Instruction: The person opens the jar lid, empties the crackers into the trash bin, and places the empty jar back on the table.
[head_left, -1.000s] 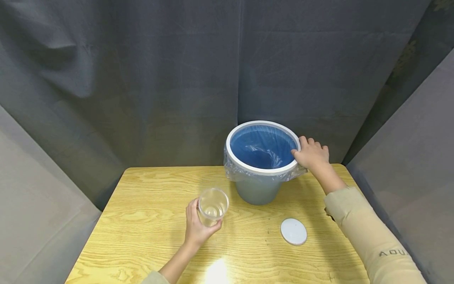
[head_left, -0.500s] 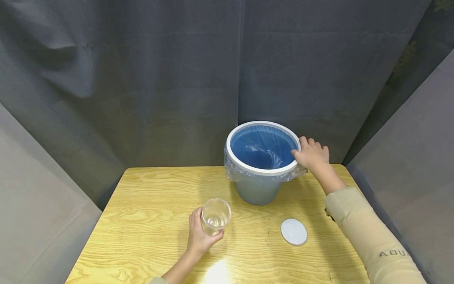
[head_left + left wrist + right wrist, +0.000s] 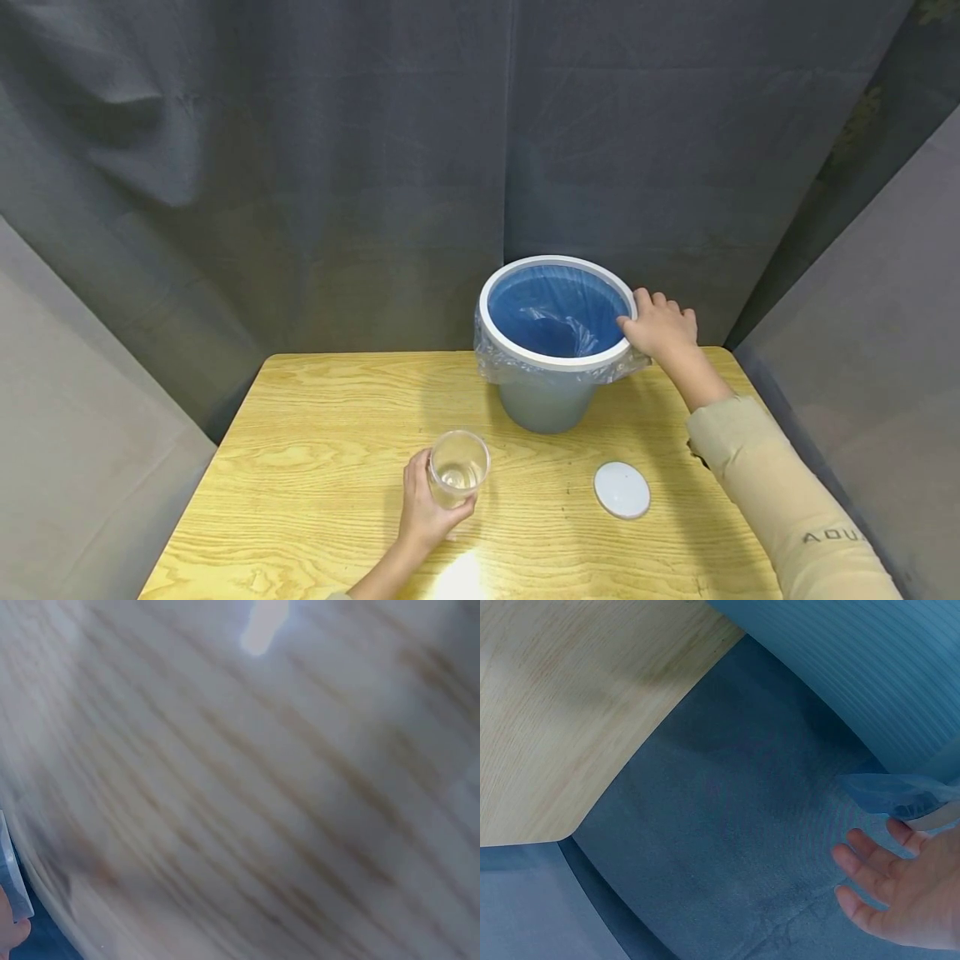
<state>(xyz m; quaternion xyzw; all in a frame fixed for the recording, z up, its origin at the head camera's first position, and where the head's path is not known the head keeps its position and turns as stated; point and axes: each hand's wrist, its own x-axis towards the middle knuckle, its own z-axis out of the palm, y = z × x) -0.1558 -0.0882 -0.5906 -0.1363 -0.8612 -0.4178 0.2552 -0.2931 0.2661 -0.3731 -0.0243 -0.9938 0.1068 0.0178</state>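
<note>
A clear plastic cup (image 3: 459,471) is held by my left hand (image 3: 426,507), fingers round its far left side and thumb round the near side. Its mouth faces up, a little tilted, and it looks empty. My right hand (image 3: 662,329) grips the right rim of a grey-blue trash can (image 3: 546,407), thumb over the inner edge and fingers outside. In the right wrist view the fingers (image 3: 874,859) are spread beside the rim. A thin plastic bag (image 3: 573,333) lines the can and folds over its outside. The left wrist view is mostly blurred wood grain.
A flat white disc (image 3: 622,490) lies on the wooden table (image 3: 322,425), in front of the can and to the right. Dark grey curtain (image 3: 360,167) hangs behind the table's back edge, with lighter panels (image 3: 82,467) at both sides.
My left hand has drawn the cup towards the near edge and slightly right, away from the can. The right hand stays in place on the rim.
</note>
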